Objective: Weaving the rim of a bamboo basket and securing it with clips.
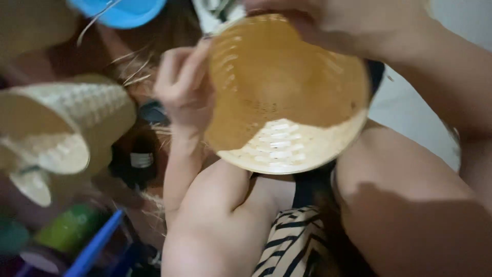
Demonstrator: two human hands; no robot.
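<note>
from the head view, a round woven basket [287, 97] of pale straw is held up over the lap, its open mouth facing the camera so the inside bottom shows, part in warm shadow and part lit white along the lower rim. the left hand [182, 84] presses against the basket's left edge, fingers curled closed onto the rim there. the right hand [312, 20] comes over the top edge and seems to be clamped on the upper rim, though the picture is blurred and its fingertips run out of frame, so the exact grip is hard to tell. the two hands sit apart, on different edges of the same basket. just left of the left hand, a stack of woven cones [61, 128] lies tilted with its open end toward the lower left, near the basket but not touching it. a blue bowl [120, 10] is cut off by the top border. below, a striped cloth [292, 241] lies between the knees. low left are a green lid [66, 225] and a blue stick [95, 243], crowding that corner. the pale floor [415, 113] right of the basket gives the only open room.
</note>
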